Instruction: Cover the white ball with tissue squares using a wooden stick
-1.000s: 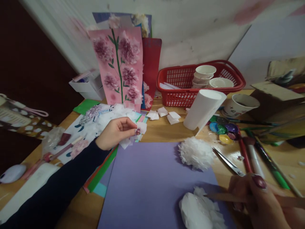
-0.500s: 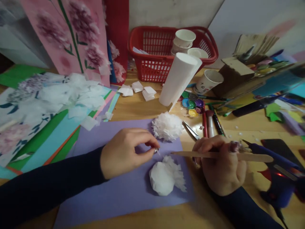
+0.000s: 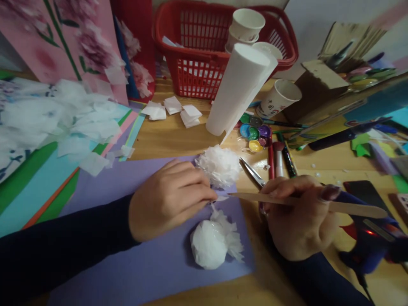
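Observation:
My left hand (image 3: 172,199) is closed in a pinch over the purple paper (image 3: 127,255), with a small piece of white tissue paper (image 3: 222,198) at its fingertips. In my right hand (image 3: 299,216) is a flat wooden stick (image 3: 255,196), its pointed end beside that tissue piece. I cannot tell whether the two touch. Below the fingers lies a white paper ball (image 3: 208,245) with ruffled tissue (image 3: 231,238) along its right side. A fluffy white tissue flower (image 3: 218,166) sits just beyond my left hand. Scissors (image 3: 251,171) lie partly behind my right hand.
At the right lies a blue glue gun (image 3: 366,244) with a red light. A white paper roll (image 3: 240,89) stands before a red basket (image 3: 197,63) holding cups. Folded tissue squares (image 3: 174,105), a paint palette (image 3: 255,132) and a paper cup (image 3: 279,98) stand around it.
The camera view has shifted. My left fingers have turned over and closed further, hiding the thumb, and the tissue piece now shows by the stick's tip. The stick stays in my right hand.

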{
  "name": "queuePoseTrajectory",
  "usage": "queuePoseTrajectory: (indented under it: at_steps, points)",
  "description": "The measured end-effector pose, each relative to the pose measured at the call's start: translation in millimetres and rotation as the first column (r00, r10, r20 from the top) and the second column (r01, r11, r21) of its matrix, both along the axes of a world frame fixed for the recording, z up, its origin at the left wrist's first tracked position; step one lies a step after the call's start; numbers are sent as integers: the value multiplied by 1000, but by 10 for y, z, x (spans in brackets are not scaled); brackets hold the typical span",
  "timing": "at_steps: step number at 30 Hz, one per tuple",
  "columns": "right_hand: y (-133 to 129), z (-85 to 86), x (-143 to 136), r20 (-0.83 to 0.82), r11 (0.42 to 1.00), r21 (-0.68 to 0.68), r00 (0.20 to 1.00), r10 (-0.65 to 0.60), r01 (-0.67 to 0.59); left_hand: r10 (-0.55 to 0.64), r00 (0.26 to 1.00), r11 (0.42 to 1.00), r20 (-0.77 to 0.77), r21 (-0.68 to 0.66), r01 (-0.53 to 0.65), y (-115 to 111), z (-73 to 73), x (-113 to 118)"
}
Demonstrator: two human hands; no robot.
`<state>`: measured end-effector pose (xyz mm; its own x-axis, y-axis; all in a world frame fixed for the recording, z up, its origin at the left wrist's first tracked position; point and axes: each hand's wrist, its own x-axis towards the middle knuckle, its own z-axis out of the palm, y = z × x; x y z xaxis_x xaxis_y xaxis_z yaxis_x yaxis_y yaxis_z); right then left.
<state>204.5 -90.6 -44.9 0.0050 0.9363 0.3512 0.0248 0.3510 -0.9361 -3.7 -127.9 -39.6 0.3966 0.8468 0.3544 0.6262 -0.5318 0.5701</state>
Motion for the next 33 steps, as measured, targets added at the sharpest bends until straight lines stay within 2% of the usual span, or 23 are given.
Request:
queuePoseTrajectory:
  at_steps: [2,4,7,10,15,19,26,33]
  points:
    - [1,0,-3,6,1000,0,1000,-23,23,-7,998,997,-56,79,12,0,-3,4]
    - [-5,-4,1,63,999,-32,998,21,-19,-39,997,996,-72,79,45,5,-35,21]
    - [-23,-15,13,127,989,-108,985,118,-105,-109,993,993,-42,-47,107,12,-101,46]
    - [-41,-29,25,202,981,-135,966,164,-138,-151,989,975,0,-167,148,13,-135,49]
    - [-34,-48,49,255,958,-202,934,252,-204,-127,991,955,49,-264,135,20,-103,38]
    - [-4,-40,34,269,949,-243,926,264,-200,-125,990,949,64,-284,139,31,-88,39]
    - [33,-14,-30,299,907,-320,879,371,-274,-133,989,955,60,-259,144,43,-100,37]
    - [19,-36,5,301,903,-343,880,368,-260,-141,987,939,82,-306,160,46,-117,26]
